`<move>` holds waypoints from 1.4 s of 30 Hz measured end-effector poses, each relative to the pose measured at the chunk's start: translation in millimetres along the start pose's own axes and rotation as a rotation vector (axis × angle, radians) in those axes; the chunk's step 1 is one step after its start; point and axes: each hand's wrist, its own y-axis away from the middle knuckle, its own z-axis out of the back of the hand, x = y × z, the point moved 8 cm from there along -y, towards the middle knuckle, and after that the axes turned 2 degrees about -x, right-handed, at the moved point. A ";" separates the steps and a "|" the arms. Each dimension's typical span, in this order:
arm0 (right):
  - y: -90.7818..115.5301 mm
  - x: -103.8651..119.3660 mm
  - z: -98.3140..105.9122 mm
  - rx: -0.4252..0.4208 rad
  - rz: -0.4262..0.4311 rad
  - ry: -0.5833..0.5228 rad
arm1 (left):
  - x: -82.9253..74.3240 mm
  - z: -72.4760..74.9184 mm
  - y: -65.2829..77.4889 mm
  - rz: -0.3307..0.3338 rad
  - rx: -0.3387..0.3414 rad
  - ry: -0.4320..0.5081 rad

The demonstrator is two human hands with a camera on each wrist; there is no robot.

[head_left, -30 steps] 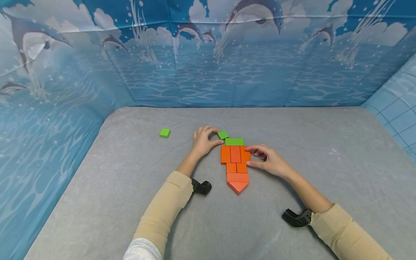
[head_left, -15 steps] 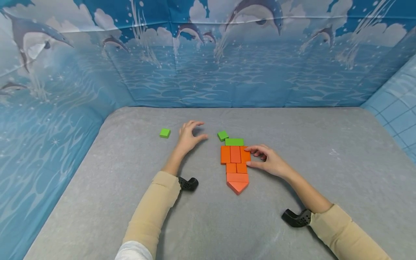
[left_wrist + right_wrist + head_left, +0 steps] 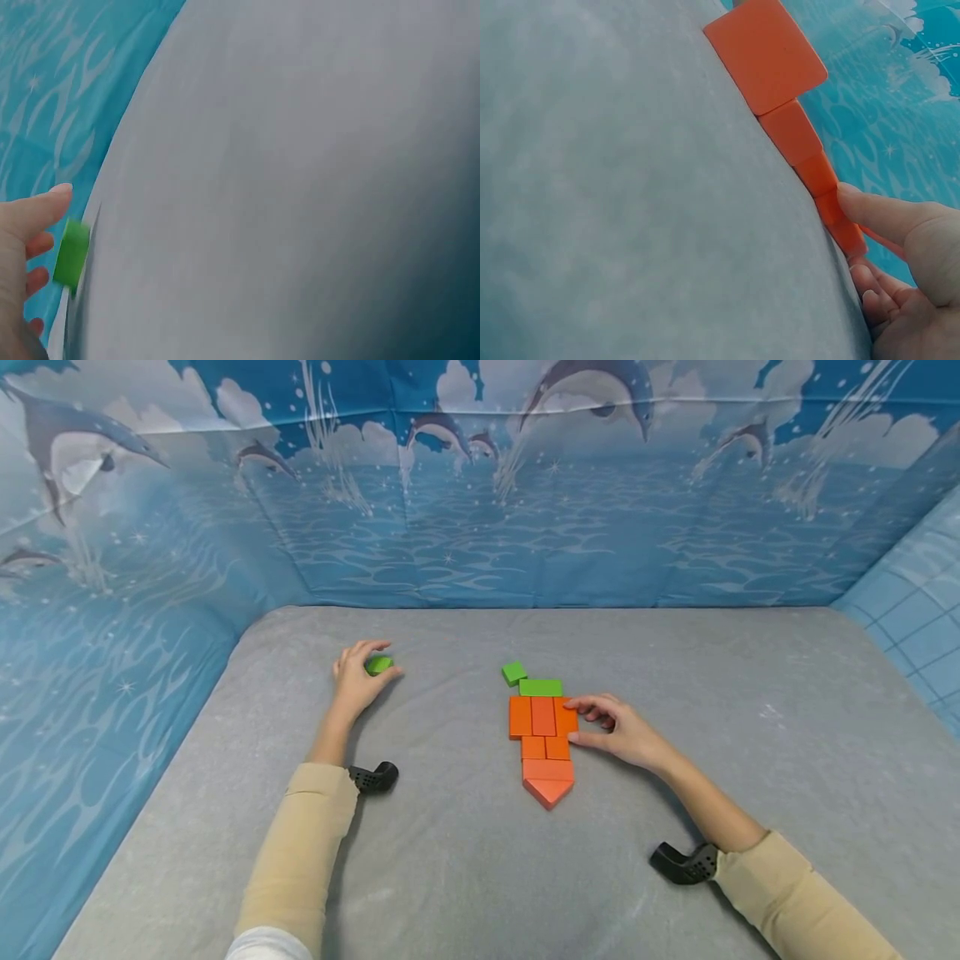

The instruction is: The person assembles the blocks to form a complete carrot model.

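Observation:
My left hand is at the left around a small green block, thumb and fingers spread to either side. In the left wrist view a gap shows between the thumb and that green block. My right hand holds the rightmost orange block between thumb and fingertips. That block belongs to a flat row-by-row figure of orange blocks, with a pointed triangular block at its near end. A long green block lies across the far end. A green square block sits tilted at its corner.
Grey cloth covers the table. A blue curtain with dolphins stands along the back and left, and tile-patterned cloth is at the right. Black wrist-worn devices jut inward from both sleeves.
My left hand has left the tilted green square block and moved left to the separate green block. The right hand has stayed on the orange block.

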 end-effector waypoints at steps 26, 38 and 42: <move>-1.0 3.9 1.5 -0.002 0.003 -0.013 | 26.8 10.7 4.2 0.040 0.135 -0.032; -0.6 0.2 1.3 -0.007 0.005 0.000 | -29.7 -27.4 -13.6 -0.007 0.195 0.055; -0.1 0.3 1.1 -0.002 -0.007 0.003 | -54.3 -52.7 -19.7 -0.042 0.222 0.072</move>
